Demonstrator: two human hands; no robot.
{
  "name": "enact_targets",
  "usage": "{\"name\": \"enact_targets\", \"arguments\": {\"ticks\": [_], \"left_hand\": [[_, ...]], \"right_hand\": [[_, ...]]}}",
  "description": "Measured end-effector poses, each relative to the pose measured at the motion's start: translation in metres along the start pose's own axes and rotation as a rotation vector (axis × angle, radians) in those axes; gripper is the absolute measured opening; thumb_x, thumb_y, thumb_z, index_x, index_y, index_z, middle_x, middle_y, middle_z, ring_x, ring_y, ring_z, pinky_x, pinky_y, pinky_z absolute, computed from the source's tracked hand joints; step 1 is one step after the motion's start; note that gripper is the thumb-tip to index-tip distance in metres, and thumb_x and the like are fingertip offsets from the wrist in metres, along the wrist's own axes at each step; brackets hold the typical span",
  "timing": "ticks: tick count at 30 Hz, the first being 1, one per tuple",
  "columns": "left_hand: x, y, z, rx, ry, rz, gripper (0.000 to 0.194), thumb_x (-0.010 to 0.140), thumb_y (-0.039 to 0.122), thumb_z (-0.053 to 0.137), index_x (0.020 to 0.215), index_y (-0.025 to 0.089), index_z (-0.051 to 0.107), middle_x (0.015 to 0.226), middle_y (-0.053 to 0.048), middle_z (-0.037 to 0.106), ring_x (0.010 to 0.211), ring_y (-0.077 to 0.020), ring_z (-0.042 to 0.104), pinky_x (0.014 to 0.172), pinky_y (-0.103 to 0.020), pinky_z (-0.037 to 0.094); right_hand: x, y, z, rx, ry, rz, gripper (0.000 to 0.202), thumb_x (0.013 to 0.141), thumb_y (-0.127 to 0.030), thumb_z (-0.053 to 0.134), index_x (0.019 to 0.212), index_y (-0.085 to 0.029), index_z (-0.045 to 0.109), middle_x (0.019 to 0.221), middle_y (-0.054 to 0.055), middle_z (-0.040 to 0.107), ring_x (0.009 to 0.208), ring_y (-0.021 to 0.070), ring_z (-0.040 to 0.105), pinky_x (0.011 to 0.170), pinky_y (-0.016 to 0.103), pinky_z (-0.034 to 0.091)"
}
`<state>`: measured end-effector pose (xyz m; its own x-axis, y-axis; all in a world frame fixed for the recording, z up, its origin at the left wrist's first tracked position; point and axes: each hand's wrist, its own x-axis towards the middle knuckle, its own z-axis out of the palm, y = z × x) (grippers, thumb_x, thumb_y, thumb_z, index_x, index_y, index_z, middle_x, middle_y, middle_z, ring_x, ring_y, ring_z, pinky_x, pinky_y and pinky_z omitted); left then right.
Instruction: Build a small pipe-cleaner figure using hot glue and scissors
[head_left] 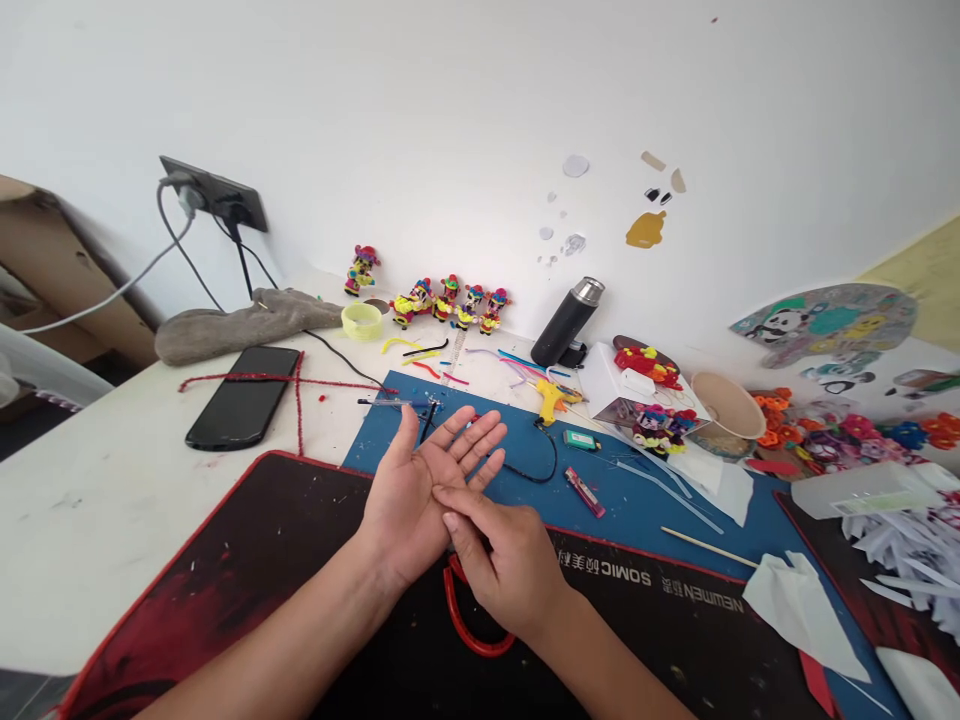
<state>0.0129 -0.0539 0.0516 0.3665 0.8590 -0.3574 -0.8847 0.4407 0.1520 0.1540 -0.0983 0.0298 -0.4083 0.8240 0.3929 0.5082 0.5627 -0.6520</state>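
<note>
My left hand (pixel 420 490) is turned palm up above the black mat, its fingers stretched out and nothing visible on the palm. My right hand (pixel 510 570) reaches across, with the index fingertip on the left palm and the thumb close below it. Anything between that thumb and finger is too small or hidden to make out. Beneath the right hand lies a tool with a curved red handle (pixel 480 645), its other end covered. Past the left fingertips, a black stick-like piece (pixel 429 420) and a pen (pixel 394 402) rest on the blue mat (pixel 480 395).
A phone (pixel 244 398) with red pipe cleaners lies left. Small figurines (pixel 450 300) and yellow tape (pixel 361 320) stand near the wall. Rightward are a yellow glue gun (pixel 553 400), a lighter (pixel 583 492), a black flask (pixel 568 322), a wooden stick (pixel 709 547) and tissue (pixel 802 610).
</note>
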Motion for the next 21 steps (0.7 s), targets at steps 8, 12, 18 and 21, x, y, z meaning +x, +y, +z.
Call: {"name": "enact_targets", "arguments": {"ticks": [8,12,18,21], "left_hand": [[0.018,-0.004,0.029,0.025,-0.065,-0.035,0.065,0.108,0.067,0.036,0.115,0.012,0.069,0.131,-0.022,0.074,0.116,-0.0301,0.075,0.093,-0.041,0.062],[0.022,-0.009,0.036,0.022,-0.058,-0.057,0.063,0.108,0.066,0.037,0.112,0.012,0.069,0.128,-0.022,0.075,0.115,-0.0303,0.076,0.094,-0.04,0.062],[0.031,-0.011,0.037,0.025,-0.053,-0.065,0.063,0.108,0.066,0.038,0.11,0.012,0.07,0.13,-0.023,0.074,0.117,-0.0314,0.075,0.095,-0.041,0.063],[0.038,-0.01,0.035,0.039,-0.045,-0.079,0.063,0.107,0.066,0.039,0.112,0.012,0.07,0.13,-0.024,0.074,0.116,-0.0318,0.075,0.093,-0.041,0.063]], "right_hand": [[0.006,0.005,-0.016,0.01,0.136,0.038,0.031,0.106,-0.022,0.056,0.13,-0.021,0.075,0.115,0.008,0.084,0.097,0.0216,0.082,0.085,0.027,0.063],[0.005,0.007,-0.021,0.066,0.193,0.029,0.029,0.104,-0.019,0.057,0.127,-0.021,0.075,0.116,0.008,0.084,0.1,0.0211,0.082,0.087,0.026,0.063],[0.0,0.014,-0.029,0.121,0.268,0.106,0.023,0.105,-0.021,0.057,0.117,-0.021,0.077,0.101,0.006,0.084,0.078,0.018,0.08,0.072,0.025,0.061],[0.0,0.019,-0.031,0.119,0.296,0.168,0.023,0.105,-0.024,0.056,0.111,-0.021,0.078,0.089,0.004,0.082,0.063,0.0148,0.072,0.062,0.024,0.056]]}}
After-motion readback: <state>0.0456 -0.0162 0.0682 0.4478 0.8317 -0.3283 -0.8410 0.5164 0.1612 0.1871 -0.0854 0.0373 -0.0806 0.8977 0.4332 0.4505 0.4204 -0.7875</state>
